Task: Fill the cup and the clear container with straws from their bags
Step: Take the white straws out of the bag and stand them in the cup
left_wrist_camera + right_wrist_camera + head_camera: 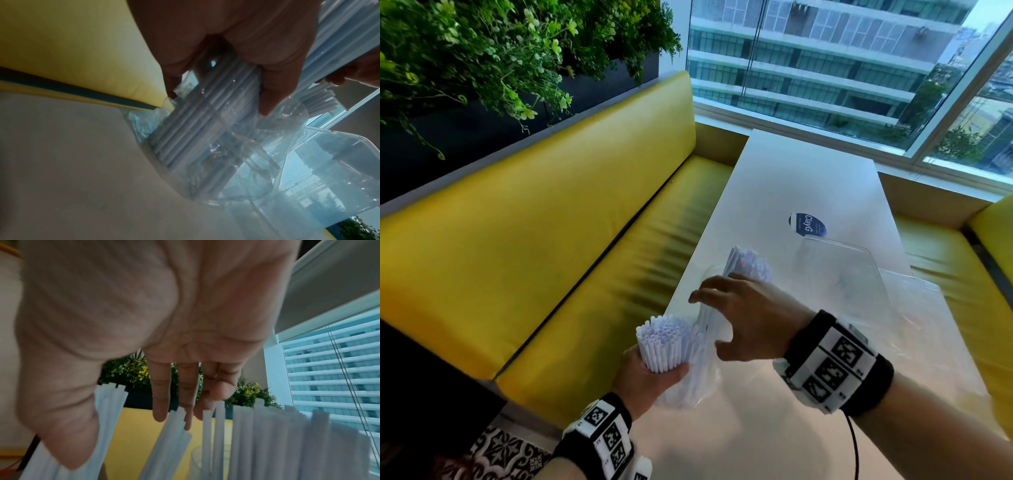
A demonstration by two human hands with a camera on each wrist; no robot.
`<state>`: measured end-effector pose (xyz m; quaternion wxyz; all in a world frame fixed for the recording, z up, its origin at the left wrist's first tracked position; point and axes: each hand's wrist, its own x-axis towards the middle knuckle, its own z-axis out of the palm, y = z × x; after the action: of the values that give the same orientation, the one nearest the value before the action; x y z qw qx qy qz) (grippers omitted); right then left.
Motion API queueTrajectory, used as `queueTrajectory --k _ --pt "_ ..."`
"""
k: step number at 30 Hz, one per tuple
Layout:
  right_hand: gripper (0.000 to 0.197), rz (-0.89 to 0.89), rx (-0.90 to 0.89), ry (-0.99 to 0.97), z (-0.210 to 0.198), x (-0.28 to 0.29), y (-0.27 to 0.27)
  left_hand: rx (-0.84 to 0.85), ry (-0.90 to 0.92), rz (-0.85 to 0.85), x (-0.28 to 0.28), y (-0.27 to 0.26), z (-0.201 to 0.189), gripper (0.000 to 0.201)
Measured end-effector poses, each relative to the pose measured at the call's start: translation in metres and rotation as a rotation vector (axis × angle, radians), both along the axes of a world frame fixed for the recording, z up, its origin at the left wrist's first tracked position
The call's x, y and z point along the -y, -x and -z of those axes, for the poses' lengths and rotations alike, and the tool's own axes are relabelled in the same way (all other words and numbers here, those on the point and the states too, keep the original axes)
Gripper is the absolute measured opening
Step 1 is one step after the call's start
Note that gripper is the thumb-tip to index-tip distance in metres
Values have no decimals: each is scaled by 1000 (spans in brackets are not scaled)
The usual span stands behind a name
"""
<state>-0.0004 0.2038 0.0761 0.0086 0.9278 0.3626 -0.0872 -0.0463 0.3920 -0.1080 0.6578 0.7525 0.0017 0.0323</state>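
Observation:
My left hand (654, 371) grips a thick bundle of white straws (664, 342) still wrapped in its clear bag (688, 387), held upright over the table's near left edge. The left wrist view shows the left hand (218, 100) wrapped round the straws (195, 134) through the plastic. My right hand (714, 323) is spread flat, fingers straight, against more white straws (748, 263) that stand in a clear cup (707, 275). In the right wrist view, the right hand (123, 434) hovers over straw tops (267, 434). The clear container (839, 270) stands just right of the cup.
A white table (801, 178) runs toward the window. A round blue sticker (808, 224) lies beyond the container. A loose clear bag (917, 308) lies on the table's right side. A yellow bench (551, 240) lines the left, with plants (500, 51) above.

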Motion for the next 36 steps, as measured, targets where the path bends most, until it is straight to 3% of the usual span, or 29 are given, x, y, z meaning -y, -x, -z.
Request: queueTrajectory --k 6,10,13,20,23,28,36 --pt "67 -3 63 87 5 -6 -2 12 -9 -7 1 2 2 48" --pt "43 -42 175 169 10 -9 -3 12 -33 -14 0 2 4 40" --pt "27 -84 285 123 19 -6 -4 11 4 -19 -2 5 3 45" --pt "25 -154 369 194 32 -8 -11 43 14 -22 -5 7 0 39" --pt "21 -125 234 142 19 -10 -7 42 20 -9 -7 8 0 41" --pt "39 -8 -156 -49 5 -12 -3 25 31 -15 -8 7 1 52" --pt "36 278 -308 -571 54 -9 20 11 73 9 -7 6 5 50"
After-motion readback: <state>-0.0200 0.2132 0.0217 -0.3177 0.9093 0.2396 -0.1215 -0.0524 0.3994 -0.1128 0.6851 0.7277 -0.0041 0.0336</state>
